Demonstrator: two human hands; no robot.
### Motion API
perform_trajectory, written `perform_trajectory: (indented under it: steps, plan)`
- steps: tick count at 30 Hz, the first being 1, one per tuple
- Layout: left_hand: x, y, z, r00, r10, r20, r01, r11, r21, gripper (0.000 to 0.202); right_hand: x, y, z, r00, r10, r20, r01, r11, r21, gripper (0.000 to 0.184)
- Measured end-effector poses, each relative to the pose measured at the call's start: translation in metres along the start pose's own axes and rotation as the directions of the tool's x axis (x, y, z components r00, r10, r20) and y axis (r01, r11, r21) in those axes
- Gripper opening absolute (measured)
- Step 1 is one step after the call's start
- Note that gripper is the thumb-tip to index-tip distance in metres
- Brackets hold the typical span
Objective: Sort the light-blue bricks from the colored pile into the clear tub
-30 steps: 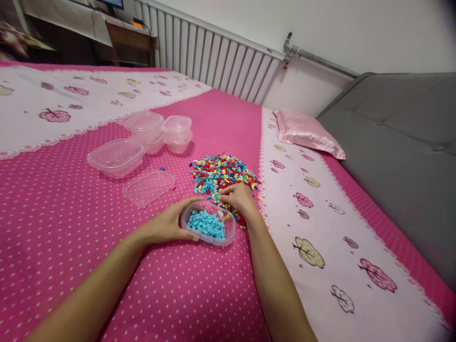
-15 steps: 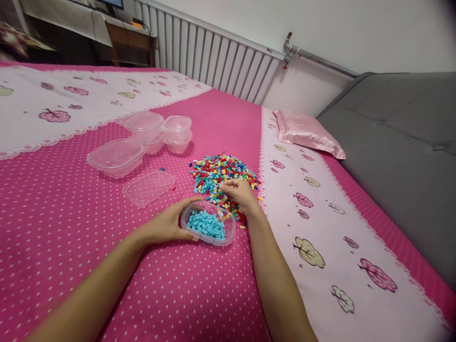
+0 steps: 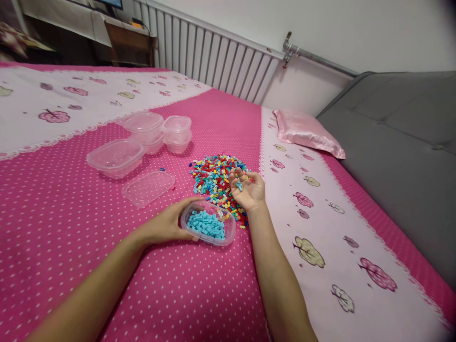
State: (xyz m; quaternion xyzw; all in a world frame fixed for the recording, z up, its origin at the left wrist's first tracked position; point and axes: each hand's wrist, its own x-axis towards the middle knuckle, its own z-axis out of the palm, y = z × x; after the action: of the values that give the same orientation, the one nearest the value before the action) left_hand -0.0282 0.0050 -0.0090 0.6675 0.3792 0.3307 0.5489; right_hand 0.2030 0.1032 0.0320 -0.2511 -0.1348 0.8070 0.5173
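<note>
My left hand (image 3: 170, 221) grips the left side of a clear plastic container (image 3: 231, 232), which is tilted toward me. Inside it lies a heap of light blue building bricks (image 3: 206, 224). My right hand (image 3: 251, 191) is turned palm up over the right side of a mixed pile of small building bricks (image 3: 213, 176), its fingers partly curled. A few light blue bricks (image 3: 239, 185) rest in that hand, near the base of the fingers. The pile shows red, blue, yellow, white and light blue pieces, and my right hand hides part of it.
A clear lid (image 3: 148, 188) lies flat left of the pile, with a dark blue brick (image 3: 162, 169) beside it. Several lidded clear containers (image 3: 116, 156) stand farther back on the pink bedspread (image 3: 171, 294). A pink pillow (image 3: 308, 133) lies by the grey headboard (image 3: 399, 142).
My right hand has rolled from palm down, fingertips in the pile, to palm up, showing light blue bricks in it. My left hand and the container have stayed put.
</note>
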Motion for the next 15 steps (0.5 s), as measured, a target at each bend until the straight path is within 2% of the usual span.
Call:
perform_trajectory:
  steps: [3,5,6,8,10,11,13,15]
  plan:
    - [0.0,0.001,0.001,1.0,-0.01,-0.011,0.01,1.0,0.011,0.088,0.003,0.005,0.0,0.992,-0.065,-0.11,0.037,0.969,-0.245,0.013]
    - [0.0,0.002,0.001,1.0,-0.01,-0.01,0.01,1.0,0.013,0.088,0.005,0.011,-0.003,0.977,-0.18,-0.119,0.093,0.849,-0.521,0.013]
    - [0.0,0.001,0.0,1.0,-0.003,-0.005,0.003,1.0,0.014,0.087,0.007,0.014,-0.005,0.966,-0.246,-0.076,0.135,0.735,-0.665,0.014]
    - [0.0,0.0,0.0,1.0,0.017,0.007,-0.017,1.0,0.022,0.085,0.009,0.019,-0.01,0.94,-0.334,0.076,0.214,0.4,-0.891,0.017]
    - [0.001,-0.002,-0.001,0.999,0.041,0.006,-0.041,0.998,0.047,0.084,0.01,0.023,-0.013,0.925,-0.314,0.212,0.237,0.041,-0.971,0.021]
    - [0.001,-0.003,-0.002,0.999,0.05,0.001,-0.05,0.997,0.06,0.085,0.009,0.024,-0.013,0.928,-0.279,0.248,0.227,-0.103,-0.968,0.022]
    - [0.001,-0.004,-0.002,0.998,0.055,-0.005,-0.054,0.996,0.07,0.086,0.008,0.026,-0.011,0.941,-0.221,0.255,0.181,-0.306,-0.935,0.024]
    - [0.001,-0.005,-0.002,0.998,0.055,-0.001,-0.055,0.997,0.062,0.085,0.005,0.028,-0.008,0.947,-0.209,0.244,0.135,-0.429,-0.893,0.024]
